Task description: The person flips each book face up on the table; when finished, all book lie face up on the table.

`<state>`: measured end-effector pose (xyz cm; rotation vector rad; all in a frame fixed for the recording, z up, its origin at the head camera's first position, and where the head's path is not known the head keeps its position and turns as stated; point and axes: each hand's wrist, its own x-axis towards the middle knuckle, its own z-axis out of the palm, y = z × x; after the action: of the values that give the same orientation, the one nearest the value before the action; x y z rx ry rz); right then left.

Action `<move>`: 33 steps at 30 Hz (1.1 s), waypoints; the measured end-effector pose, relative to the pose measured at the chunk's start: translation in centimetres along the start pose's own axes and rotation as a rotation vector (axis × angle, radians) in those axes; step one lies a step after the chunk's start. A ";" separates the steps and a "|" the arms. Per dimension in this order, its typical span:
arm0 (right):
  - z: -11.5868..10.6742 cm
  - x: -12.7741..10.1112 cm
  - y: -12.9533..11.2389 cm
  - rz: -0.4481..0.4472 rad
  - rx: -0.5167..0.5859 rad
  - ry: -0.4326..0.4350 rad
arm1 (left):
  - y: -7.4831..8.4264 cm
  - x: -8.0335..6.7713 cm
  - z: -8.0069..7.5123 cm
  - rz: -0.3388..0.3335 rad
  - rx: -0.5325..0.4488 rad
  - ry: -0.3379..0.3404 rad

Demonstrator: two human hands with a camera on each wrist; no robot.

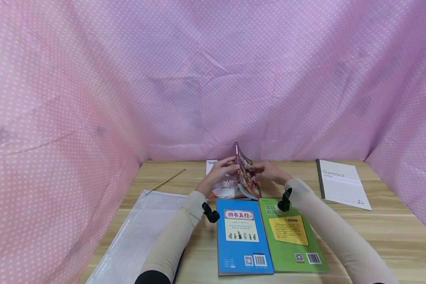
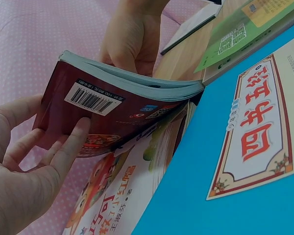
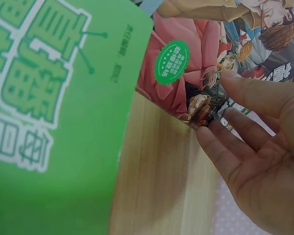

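Note:
A dark red paperback book (image 1: pixel 248 175) stands nearly upright on its edge between my two hands, with its illustrated front cover toward the right. My left hand (image 1: pixel 220 173) touches its dark back cover, near the barcode in the left wrist view. On the illustrated cover (image 3: pixel 196 58), my right hand (image 1: pixel 269 172) rests its thumb and fingertips near one edge. Partly beneath the upright book lies a white book with orange lettering (image 2: pixel 122 196). A blue book (image 1: pixel 241 252) and a green book (image 1: pixel 298 252) lie side by side nearer to me.
On the wooden table (image 1: pixel 383 236), a white notebook (image 1: pixel 344 183) marked Gambit lies to the right. To the left are a thin golden stick (image 1: pixel 165 181) and a translucent mesh pouch (image 1: pixel 142 228). A pink dotted cloth (image 1: pixel 213 98) hangs behind the table.

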<state>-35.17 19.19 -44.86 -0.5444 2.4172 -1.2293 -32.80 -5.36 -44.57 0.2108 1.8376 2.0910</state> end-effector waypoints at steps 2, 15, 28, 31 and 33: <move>0.0 -0.1 0.1 0.017 -0.001 0.003 | 0.0 0.0 0.0 -0.007 0.001 0.006; 0.1 -0.4 0.4 0.049 -0.038 0.010 | -0.4 0.0 -0.1 -0.027 0.016 0.023; -0.5 -0.8 1.2 0.061 -0.083 0.023 | -1.0 0.0 0.0 -0.022 0.032 0.008; -0.7 -0.8 1.3 0.078 -0.105 0.026 | -1.3 0.2 0.1 -0.024 0.026 0.004; -0.8 -0.9 1.4 0.090 -0.117 0.024 | -1.5 0.3 0.1 -0.026 0.021 0.003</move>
<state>-35.03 20.91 -45.45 -0.4501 2.5169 -1.0687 -32.81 -5.02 -46.04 0.1889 1.8551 2.0565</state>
